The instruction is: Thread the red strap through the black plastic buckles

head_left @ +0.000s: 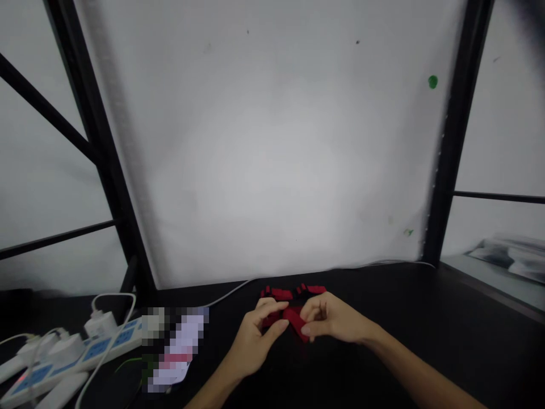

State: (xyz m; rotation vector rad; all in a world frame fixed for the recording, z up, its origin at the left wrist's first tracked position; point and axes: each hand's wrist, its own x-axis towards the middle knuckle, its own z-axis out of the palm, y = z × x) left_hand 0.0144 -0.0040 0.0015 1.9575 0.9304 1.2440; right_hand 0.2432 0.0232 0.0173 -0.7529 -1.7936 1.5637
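A small red piece [293, 315] lies on the black desk [404, 318], right in front of the white board [276, 147]. I pinch it from both sides: my left hand [255, 335] has its grip clenched on the left part, my right hand [330, 321] on the right part. A power strip [63, 355] with plugged chargers sits well to the left.

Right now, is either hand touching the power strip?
No: both the left hand and right hand pinch the red piece; the power strip lies apart.
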